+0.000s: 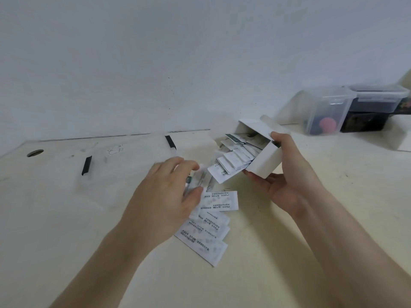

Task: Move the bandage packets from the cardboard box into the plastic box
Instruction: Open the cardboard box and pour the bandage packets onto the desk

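Observation:
My right hand (287, 174) grips a white cardboard box (264, 162), tilted with its open end toward the left. Several white bandage packets (233, 161) slide out of that opening. My left hand (169, 196) is just left of the opening, its fingers pinched on a few blurred packets (201, 180). More printed packets (209, 227) lie loose on the table below and between my hands. A clear plastic box (124, 161) with two black latches stands at the back left, barely visible against the table; I cannot tell what is inside it.
The pale table (289, 252) meets a white wall at the back. A round cable hole (35, 152) is at the far left. At the back right stand a clear lidded container (329, 112) with a red item inside and a dark box (364, 121).

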A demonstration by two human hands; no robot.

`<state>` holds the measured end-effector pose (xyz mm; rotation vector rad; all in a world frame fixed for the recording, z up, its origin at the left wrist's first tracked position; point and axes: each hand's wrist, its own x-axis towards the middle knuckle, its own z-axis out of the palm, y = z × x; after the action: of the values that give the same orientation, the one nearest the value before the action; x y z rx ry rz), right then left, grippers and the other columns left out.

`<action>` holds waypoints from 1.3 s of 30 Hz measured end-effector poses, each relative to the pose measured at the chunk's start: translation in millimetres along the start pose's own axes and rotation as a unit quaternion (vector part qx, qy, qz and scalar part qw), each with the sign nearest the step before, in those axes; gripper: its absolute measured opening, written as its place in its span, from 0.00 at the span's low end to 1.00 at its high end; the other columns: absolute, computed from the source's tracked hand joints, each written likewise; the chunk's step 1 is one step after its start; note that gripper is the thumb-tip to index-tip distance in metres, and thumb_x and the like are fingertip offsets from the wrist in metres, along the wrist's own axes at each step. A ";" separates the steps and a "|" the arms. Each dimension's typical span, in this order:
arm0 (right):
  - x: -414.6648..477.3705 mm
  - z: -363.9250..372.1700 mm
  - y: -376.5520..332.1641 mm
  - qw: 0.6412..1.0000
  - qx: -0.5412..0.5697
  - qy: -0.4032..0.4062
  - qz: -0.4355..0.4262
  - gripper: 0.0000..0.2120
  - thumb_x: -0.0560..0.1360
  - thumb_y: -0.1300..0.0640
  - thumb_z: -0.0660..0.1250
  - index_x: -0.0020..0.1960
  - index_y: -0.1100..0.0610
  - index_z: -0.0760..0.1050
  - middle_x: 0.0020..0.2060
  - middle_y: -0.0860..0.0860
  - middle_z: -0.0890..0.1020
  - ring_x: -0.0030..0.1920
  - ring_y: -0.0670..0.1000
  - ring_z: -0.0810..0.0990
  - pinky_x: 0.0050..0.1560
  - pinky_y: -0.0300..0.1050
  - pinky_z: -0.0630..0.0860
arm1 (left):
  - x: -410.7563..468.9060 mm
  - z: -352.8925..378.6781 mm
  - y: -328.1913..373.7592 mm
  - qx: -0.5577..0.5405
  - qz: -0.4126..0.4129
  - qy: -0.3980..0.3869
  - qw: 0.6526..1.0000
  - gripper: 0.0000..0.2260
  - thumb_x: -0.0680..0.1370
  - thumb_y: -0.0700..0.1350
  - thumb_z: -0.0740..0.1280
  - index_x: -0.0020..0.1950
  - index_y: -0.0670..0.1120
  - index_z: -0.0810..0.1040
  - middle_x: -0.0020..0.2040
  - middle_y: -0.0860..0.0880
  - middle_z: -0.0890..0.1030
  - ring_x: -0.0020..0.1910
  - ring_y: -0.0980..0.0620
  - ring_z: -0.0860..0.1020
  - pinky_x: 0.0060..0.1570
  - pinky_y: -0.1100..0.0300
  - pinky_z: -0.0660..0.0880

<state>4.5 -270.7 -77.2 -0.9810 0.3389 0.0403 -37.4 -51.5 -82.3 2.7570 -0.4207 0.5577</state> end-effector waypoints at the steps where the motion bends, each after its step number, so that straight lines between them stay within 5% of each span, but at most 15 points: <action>1: -1.3 1.3 0.2 1.000 0.007 -0.001 0.004 0.14 0.72 0.48 0.72 0.52 0.55 0.77 0.48 0.58 0.81 0.44 0.60 0.81 0.44 0.54 0.83 | -0.3 1.1 -0.1 0.010 0.001 0.012 1.000 0.17 0.77 0.54 0.63 0.66 0.54 0.72 0.65 0.55 0.74 0.64 0.52 0.71 0.55 0.64 0.65; 6: -1.9 4.8 1.6 1.000 0.009 -0.001 -0.015 0.28 0.69 0.46 0.74 0.64 0.55 0.72 0.58 0.60 0.81 0.46 0.58 0.83 0.41 0.51 0.82 | 2.6 3.2 18.2 -0.097 0.039 0.033 0.994 0.28 0.73 0.56 0.68 0.72 0.58 0.64 0.69 0.60 0.69 0.66 0.60 0.68 0.60 0.64 0.66; 10: -4.4 7.2 3.0 0.999 -0.017 -0.049 -0.012 0.25 0.71 0.46 0.72 0.63 0.56 0.73 0.58 0.62 0.82 0.47 0.59 0.84 0.45 0.52 0.83 | 7.7 10.8 34.1 -0.160 0.030 0.102 0.981 0.16 0.76 0.54 0.69 0.62 0.53 0.76 0.52 0.60 0.79 0.45 0.57 0.78 0.47 0.58 0.76; 13: -4.6 7.1 2.8 0.999 -0.021 -0.047 -0.010 0.23 0.72 0.47 0.72 0.63 0.56 0.73 0.56 0.61 0.83 0.49 0.59 0.84 0.45 0.53 0.83 | 7.8 5.0 29.6 -0.190 0.003 0.147 0.971 0.09 0.73 0.50 0.72 0.52 0.53 0.82 0.46 0.59 0.83 0.41 0.57 0.80 0.43 0.59 0.76; 19: -1.1 4.0 -0.5 0.997 -0.031 0.007 -0.069 0.30 0.72 0.46 0.72 0.69 0.54 0.67 0.50 0.57 0.81 0.38 0.55 0.84 0.38 0.49 0.82 | 0.7 -15.5 2.8 -0.093 -0.067 -0.050 0.992 0.09 0.68 0.60 0.68 0.46 0.60 0.77 0.31 0.52 0.80 0.24 0.53 0.74 0.30 0.59 0.73; 22: 0.4 2.0 -2.3 0.996 -0.021 0.025 -0.083 0.30 0.72 0.46 0.72 0.69 0.54 0.66 0.54 0.59 0.81 0.40 0.56 0.84 0.37 0.48 0.81 | -1.6 -15.2 4.1 -0.028 -0.058 -0.095 0.993 0.07 0.73 0.58 0.67 0.47 0.59 0.77 0.36 0.57 0.79 0.28 0.56 0.74 0.35 0.64 0.71; 28: -4.2 4.1 -5.1 0.995 0.004 0.017 -0.101 0.29 0.73 0.47 0.71 0.69 0.53 0.65 0.52 0.56 0.80 0.43 0.55 0.84 0.39 0.48 0.82 | 1.9 -5.3 -0.6 0.025 0.030 -0.065 0.997 0.10 0.79 0.56 0.62 0.56 0.58 0.79 0.58 0.64 0.74 0.59 0.60 0.69 0.51 0.61 0.71; 34: -7.7 14.6 8.9 0.994 -0.078 -0.067 -0.046 0.29 0.71 0.45 0.72 0.68 0.53 0.68 0.55 0.58 0.82 0.44 0.57 0.85 0.39 0.49 0.81 | 6.8 -4.7 1.4 -0.054 0.074 0.167 0.982 0.10 0.73 0.44 0.72 0.54 0.49 0.82 0.49 0.52 0.76 0.47 0.53 0.75 0.44 0.59 0.75; 39: -6.3 20.9 24.2 0.980 -0.140 -0.139 -0.021 0.35 0.65 0.40 0.74 0.67 0.53 0.71 0.57 0.60 0.82 0.50 0.60 0.85 0.41 0.50 0.81 | 6.1 3.3 1.7 -0.044 0.151 0.143 0.977 0.11 0.75 0.48 0.66 0.53 0.48 0.84 0.51 0.51 0.80 0.48 0.50 0.77 0.43 0.53 0.77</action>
<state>-0.5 -239.3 -84.3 -1.2439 0.0554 0.1894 -31.5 -55.5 -82.3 2.4907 -0.7777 0.9684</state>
